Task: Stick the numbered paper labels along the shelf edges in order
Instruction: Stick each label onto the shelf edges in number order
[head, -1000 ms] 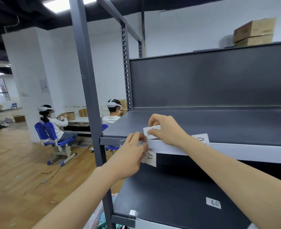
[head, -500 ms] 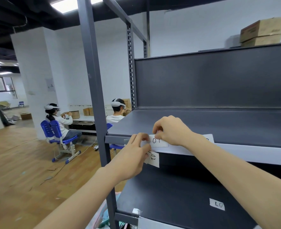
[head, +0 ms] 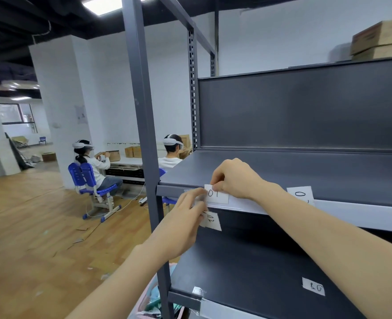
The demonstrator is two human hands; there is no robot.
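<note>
Our right hand (head: 235,178) pinched the 01 label (head: 216,195) against the shelf edge (head: 248,206) near its left corner; our left hand (head: 181,223) gripped spare labels (head: 212,220) below.

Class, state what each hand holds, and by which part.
Right hand pinches the "01" label by its top edge; left hand grips another numbered label by its left end.

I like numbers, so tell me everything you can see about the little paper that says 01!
The 01 label is a small white paper rectangle with "01" handwritten in dark ink. It lies flat against the pale front edge of the grey shelf, near its left end. The right hand pinches its top edge, and the left hand touches its left side while also holding another slip below.
</note>
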